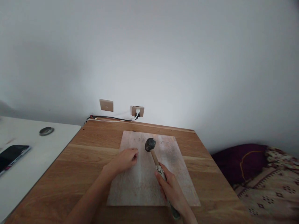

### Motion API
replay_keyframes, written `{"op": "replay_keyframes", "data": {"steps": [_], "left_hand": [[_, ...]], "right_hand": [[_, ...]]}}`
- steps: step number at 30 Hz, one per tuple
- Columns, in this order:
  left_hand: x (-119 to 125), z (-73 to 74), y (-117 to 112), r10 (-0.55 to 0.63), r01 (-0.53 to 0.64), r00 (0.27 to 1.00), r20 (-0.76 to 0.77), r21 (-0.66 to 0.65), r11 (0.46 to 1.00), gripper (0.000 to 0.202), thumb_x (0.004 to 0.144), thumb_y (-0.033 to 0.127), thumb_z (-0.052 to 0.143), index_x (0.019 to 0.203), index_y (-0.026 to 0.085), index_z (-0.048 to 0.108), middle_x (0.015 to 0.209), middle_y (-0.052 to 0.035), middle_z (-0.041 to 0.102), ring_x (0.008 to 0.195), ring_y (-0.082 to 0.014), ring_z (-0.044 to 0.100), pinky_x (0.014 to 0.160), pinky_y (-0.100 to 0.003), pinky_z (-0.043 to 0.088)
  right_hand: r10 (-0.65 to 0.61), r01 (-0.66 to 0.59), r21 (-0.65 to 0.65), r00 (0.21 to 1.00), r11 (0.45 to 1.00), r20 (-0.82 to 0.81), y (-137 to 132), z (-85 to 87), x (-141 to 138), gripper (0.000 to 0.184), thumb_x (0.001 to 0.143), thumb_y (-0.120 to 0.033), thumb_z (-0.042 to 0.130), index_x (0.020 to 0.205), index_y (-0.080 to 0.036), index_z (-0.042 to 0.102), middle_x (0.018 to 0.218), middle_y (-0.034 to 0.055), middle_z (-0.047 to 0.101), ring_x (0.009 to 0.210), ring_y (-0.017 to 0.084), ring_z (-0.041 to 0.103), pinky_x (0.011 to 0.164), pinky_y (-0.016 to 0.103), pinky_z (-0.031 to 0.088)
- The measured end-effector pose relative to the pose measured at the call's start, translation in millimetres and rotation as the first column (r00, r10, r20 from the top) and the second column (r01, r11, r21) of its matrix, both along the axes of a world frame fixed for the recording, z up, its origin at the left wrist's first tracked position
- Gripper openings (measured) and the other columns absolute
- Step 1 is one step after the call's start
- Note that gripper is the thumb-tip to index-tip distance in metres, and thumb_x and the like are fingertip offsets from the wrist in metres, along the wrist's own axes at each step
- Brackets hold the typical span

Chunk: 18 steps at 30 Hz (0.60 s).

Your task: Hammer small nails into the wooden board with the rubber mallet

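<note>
My right hand (169, 183) is wrapped round the handle of a mallet (150, 144) with a dark, rounded head and a wooden shaft. White wrapping covers part of the grip, and the handle's green end shows below my hand. The mallet's head is over a pale, worn square board (149, 189), pointing away from me. My left hand (127, 158) is closed at the left side of the board, with its fingers curled in. Whatever those fingers may hold is hidden. The board lies on a wooden tabletop (77, 174).
A white table (28, 183) adjoins on the left, bearing a phone (14, 155) and a round grey lid-like dish (46, 131). Cables (112, 120) run along the wall to a socket (137, 111). At right lie a purple cloth (243, 158) and a patterned cover (271, 193).
</note>
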<state>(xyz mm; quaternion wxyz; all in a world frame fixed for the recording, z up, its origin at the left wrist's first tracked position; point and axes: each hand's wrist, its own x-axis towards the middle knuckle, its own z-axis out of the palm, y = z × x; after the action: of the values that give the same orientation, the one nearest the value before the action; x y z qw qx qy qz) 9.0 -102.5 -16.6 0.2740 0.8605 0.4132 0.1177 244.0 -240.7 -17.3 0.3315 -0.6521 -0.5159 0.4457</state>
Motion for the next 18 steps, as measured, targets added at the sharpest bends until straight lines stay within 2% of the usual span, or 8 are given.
{"op": "replay_keyframes", "data": {"steps": [2, 5, 9, 15, 18], "left_hand": [[-5.8, 2.0, 16.4, 0.070, -0.071, 0.997, 0.027, 0.035, 0.997, 0.016, 0.088, 0.009, 0.053, 0.087, 0.021, 0.065, 0.086, -0.0048, 0.072, 0.081, -0.0222, 0.067, 0.077, -0.031, 0.048], [-10.3, 2.4, 45.2, 0.157, -0.164, 0.985, 0.075, 0.102, 0.981, 0.018, 0.089, 0.008, 0.054, 0.087, 0.019, 0.069, 0.091, -0.0077, 0.074, 0.086, -0.0243, 0.069, 0.082, -0.034, 0.050], [-7.0, -7.1, 74.6, 0.164, -0.184, 0.976, 0.145, 0.142, 0.973, 0.019, 0.088, 0.008, 0.062, 0.089, 0.019, 0.078, 0.094, -0.0082, 0.078, 0.088, -0.0237, 0.072, 0.086, -0.034, 0.054], [-0.4, -27.6, 86.2, 0.157, -0.199, 0.961, 0.227, 0.179, 0.964, 0.026, 0.092, 0.006, 0.063, 0.089, 0.020, 0.085, 0.103, -0.0109, 0.082, 0.100, -0.0266, 0.076, 0.096, -0.038, 0.058], [1.7, -34.4, 85.9, 0.145, -0.195, 0.955, 0.259, 0.178, 0.965, 0.027, 0.092, 0.005, 0.065, 0.091, 0.021, 0.086, 0.106, -0.0101, 0.082, 0.103, -0.0257, 0.077, 0.100, -0.038, 0.059]], "right_hand": [[-0.026, 0.026, 0.000, 1.000, 1.000, -0.011, -6.0, -3.8, 1.6, 0.069, 0.100, -0.061, 0.054, 0.147, -0.011, 0.059, 0.054, -0.0093, 0.048, 0.038, 0.014, 0.045, 0.036, 0.023, 0.036], [-0.049, 0.049, 0.006, 0.998, 0.999, -0.026, -9.9, -10.0, 1.6, 0.065, 0.099, -0.060, 0.056, 0.142, -0.012, 0.064, 0.055, -0.0082, 0.049, 0.040, 0.015, 0.047, 0.037, 0.024, 0.039], [-0.055, 0.055, 0.015, 0.998, 0.998, -0.025, -10.8, -16.0, 0.9, 0.061, 0.099, -0.059, 0.059, 0.142, -0.016, 0.067, 0.053, -0.0071, 0.052, 0.040, 0.017, 0.050, 0.038, 0.025, 0.040], [-0.085, 0.085, 0.037, 0.996, 0.996, 0.015, -12.4, -19.6, 1.4, 0.063, 0.098, -0.060, 0.059, 0.146, -0.018, 0.067, 0.057, -0.0038, 0.059, 0.044, 0.019, 0.055, 0.042, 0.027, 0.044], [-0.073, 0.073, 0.026, 0.997, 0.997, -0.005, -12.5, -21.3, 1.5, 0.064, 0.099, -0.061, 0.057, 0.146, -0.018, 0.066, 0.056, -0.0045, 0.057, 0.041, 0.018, 0.052, 0.040, 0.026, 0.042]]}}
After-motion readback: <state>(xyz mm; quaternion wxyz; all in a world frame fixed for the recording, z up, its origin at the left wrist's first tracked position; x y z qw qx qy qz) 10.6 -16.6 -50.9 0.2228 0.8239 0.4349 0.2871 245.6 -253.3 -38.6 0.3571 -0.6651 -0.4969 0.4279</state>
